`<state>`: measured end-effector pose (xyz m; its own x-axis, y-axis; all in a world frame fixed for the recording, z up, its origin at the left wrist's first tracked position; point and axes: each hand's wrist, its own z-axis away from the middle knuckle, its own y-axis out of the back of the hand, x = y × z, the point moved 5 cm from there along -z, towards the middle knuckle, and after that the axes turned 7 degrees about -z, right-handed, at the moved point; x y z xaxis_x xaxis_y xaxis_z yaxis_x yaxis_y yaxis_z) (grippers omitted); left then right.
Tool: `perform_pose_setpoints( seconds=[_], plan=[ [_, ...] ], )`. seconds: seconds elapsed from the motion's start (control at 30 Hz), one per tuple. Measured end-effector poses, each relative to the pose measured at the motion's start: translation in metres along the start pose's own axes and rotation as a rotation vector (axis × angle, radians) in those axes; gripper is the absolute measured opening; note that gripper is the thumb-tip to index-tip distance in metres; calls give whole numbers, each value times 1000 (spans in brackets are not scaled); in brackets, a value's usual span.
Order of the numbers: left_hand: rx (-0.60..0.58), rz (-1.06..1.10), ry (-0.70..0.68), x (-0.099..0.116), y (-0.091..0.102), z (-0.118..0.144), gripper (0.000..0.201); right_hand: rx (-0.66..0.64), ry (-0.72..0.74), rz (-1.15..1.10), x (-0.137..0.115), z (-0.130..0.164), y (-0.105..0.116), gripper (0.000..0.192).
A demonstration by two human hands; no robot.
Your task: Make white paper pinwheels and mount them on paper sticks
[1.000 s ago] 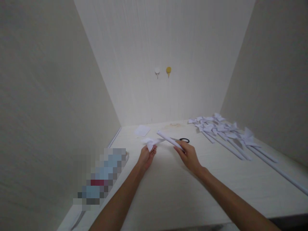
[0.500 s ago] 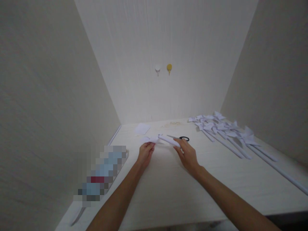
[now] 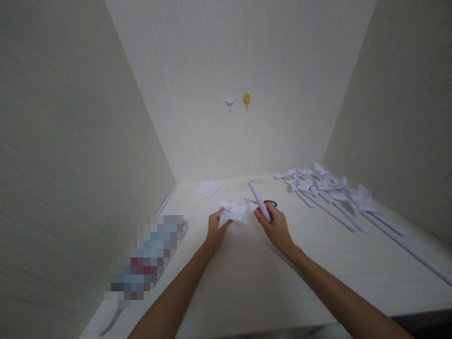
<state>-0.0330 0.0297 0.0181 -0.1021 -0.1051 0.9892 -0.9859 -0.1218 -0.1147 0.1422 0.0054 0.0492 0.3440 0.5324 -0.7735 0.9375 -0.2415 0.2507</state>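
My left hand [image 3: 216, 230] is closed on a white paper pinwheel [image 3: 233, 212], its folded blades facing up and partly covering my fingers. My right hand [image 3: 273, 223] grips a rolled white paper stick [image 3: 259, 198] near its lower end, and the stick's other end points up and away. A small gap separates pinwheel and stick. Scissors [image 3: 271, 203] with a black handle lie on the table just behind my right hand, partly hidden by it and the stick.
Several paper pinwheels on sticks [image 3: 339, 215] lie along the right side of the white table [image 3: 229, 292]. White paper squares [image 3: 207, 189] rest at the back left. A blurred-out object [image 3: 148, 259] lies at left. Two hooks, one white [image 3: 230, 100], one yellow [image 3: 246, 98], are on the back wall.
The pinwheel has turned to face up in my left hand. The stick has come away from it and swung from lying leftward to pointing up.
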Motion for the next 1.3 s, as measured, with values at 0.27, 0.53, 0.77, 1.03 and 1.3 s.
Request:
perform_pose_setpoints(
  seconds=[0.27, 0.53, 0.77, 1.03, 1.3],
  plan=[
    [-144, -158, -96, 4, -14, 1, 11, 36, -39, -27, 0, 0, 4, 12],
    [-116, -82, -27, -6, -15, -2, 7, 74, -7, -25, 0, -3, 8, 12],
    [-106, 190, 72, -14, -12, -7, 16, 58, -3, -43, 6, -6, 8, 15],
    [-181, 299, 172, -17, -12, -8, 42, 56, -30, 8, 6, -4, 9, 24],
    [-253, 247, 63, -14, -14, -6, 33, -101, -236, -269, 14, -7, 3, 23]
  ],
)
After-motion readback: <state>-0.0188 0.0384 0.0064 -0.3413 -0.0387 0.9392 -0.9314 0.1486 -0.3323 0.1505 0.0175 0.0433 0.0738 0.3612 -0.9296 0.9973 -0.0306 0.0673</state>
